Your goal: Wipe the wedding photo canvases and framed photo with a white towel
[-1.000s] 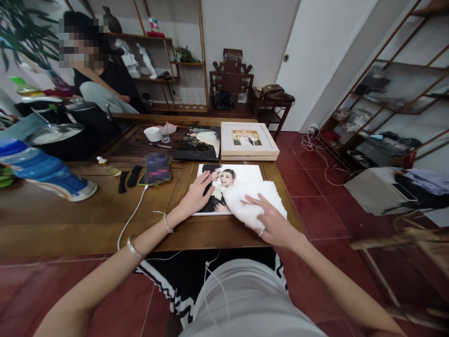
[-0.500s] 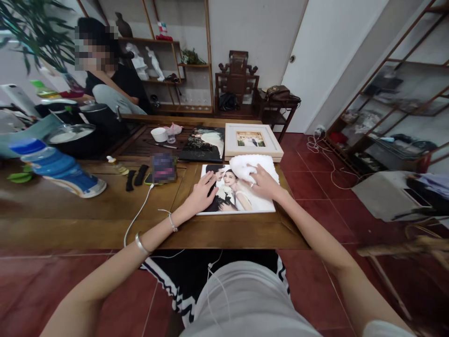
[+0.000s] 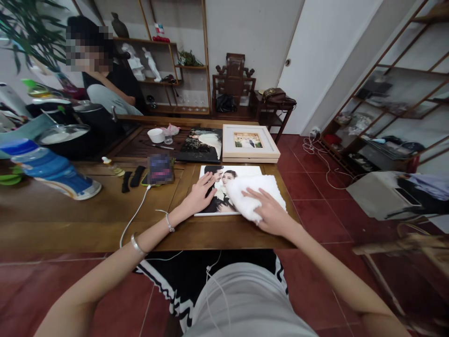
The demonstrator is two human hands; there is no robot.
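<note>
Head view: one photo panel (image 3: 223, 191) showing two people, flat on the wooden table (image 3: 224, 235) before me, near the front edge. One left hand (image 3: 199, 195), mine: palm down, fingers extended and slightly parted, resting over the panel's left side. One white cloth (image 3: 274, 185), bunched, covering much of the panel's right half. One right hand (image 3: 271, 213), mine: fingers spread on top of the cloth; whether they also pinch it, I cannot tell. Beyond the panel: one dark print (image 3: 202, 144) and, just beside it, one pale framed picture (image 3: 250, 141).
</note>
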